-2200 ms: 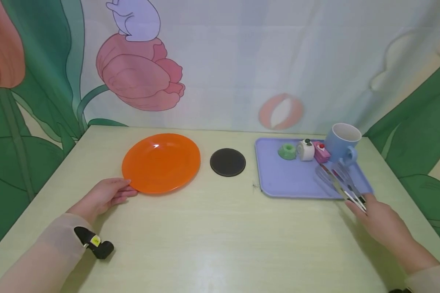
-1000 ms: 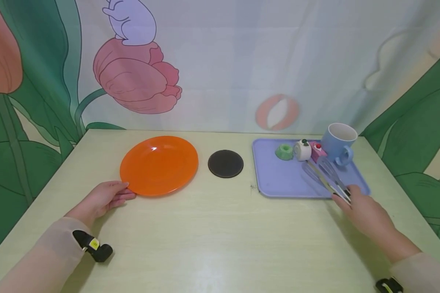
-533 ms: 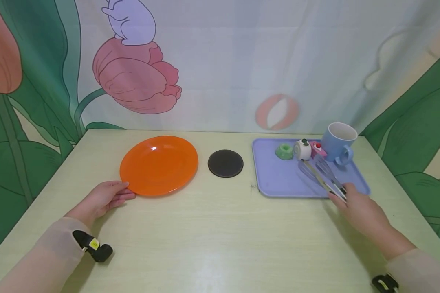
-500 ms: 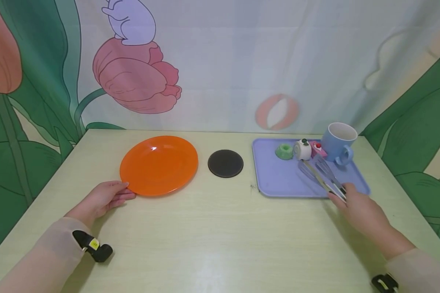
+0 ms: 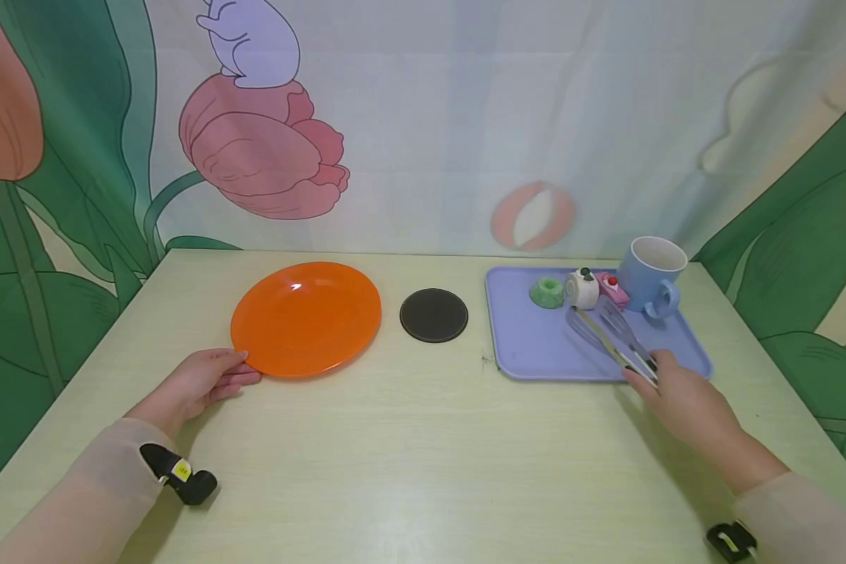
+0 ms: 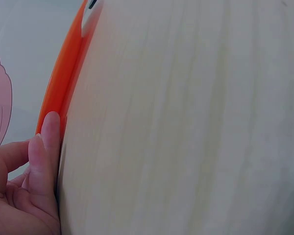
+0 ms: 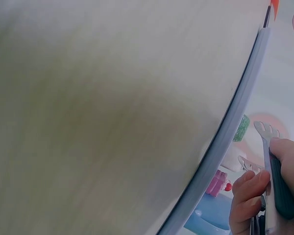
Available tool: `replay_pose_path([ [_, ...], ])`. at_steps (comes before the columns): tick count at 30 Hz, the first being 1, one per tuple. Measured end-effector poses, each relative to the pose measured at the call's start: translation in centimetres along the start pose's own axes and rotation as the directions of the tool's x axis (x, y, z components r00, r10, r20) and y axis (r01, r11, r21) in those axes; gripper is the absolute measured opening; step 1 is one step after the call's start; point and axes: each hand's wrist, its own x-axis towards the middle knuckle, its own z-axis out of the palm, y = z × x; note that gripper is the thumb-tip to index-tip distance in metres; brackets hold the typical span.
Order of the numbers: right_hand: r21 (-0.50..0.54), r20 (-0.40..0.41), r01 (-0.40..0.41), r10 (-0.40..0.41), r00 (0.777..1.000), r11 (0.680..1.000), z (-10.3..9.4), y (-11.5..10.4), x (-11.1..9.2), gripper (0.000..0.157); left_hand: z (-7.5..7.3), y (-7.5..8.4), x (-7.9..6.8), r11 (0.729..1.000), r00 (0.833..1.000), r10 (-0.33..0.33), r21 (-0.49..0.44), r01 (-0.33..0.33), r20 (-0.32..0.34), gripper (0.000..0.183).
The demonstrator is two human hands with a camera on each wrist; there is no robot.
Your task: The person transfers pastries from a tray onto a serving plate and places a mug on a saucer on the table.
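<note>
My left hand pinches the near-left rim of an orange plate, thumb above and fingers beneath; the left wrist view shows the same grip on the plate's edge. Over the lilac tray, my right hand holds a pair of tongs with their two arms spread and nothing between the tips. The tips point at a white cake roll and a pink cake slice. In the right wrist view, the tongs' dark green handle and pronged ends show above the curled fingers.
At the tray's back stand a green ring-shaped cake and, at the right corner, a blue mug with its handle facing forward. A black round coaster lies between plate and tray. Behind the table hangs a printed curtain.
My right hand has shifted left with the tongs, whose tips now lie nearer the cake roll. The pink cake slice seems turned slightly. My left hand keeps its hold on the plate.
</note>
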Motion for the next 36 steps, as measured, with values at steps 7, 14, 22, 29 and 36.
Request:
replay_pose_path([
  [7, -0.001, 0.023, -0.014, 0.014, 1.000, 1.000, 0.2, -0.3, 0.2, 0.071, 0.0, -0.1, 0.1, 1.000, 1.000, 0.002, -0.002, -0.002, 0.007, 0.057],
  [14, 0.005, 0.026, -0.016, 0.016, 1.000, 1.000, 0.3, -0.3, 0.4, 0.070, 0.0, 0.0, 0.0, 1.000, 1.000, -0.008, -0.001, 0.008, 0.007, 0.058],
  [22, 0.001, 0.024, -0.006, 0.006, 1.000, 1.000, 0.2, -0.6, 0.7, 0.071, -0.2, -0.1, -0.1, 1.000, 1.000, 0.005, 0.009, -0.005, 0.013, 0.056],
  [29, -0.003, 0.024, 0.002, -0.002, 1.000, 1.000, 0.3, -0.9, 1.1, 0.071, -0.3, -0.2, 0.0, 1.000, 1.000, 0.002, 0.012, -0.002, 0.012, 0.057],
  [36, -0.015, 0.051, -0.010, 0.011, 0.999, 1.000, 0.4, -1.1, 1.4, 0.077, -0.2, -0.1, -0.1, 1.000, 1.000, -0.003, 0.010, 0.003, 0.009, 0.056],
])
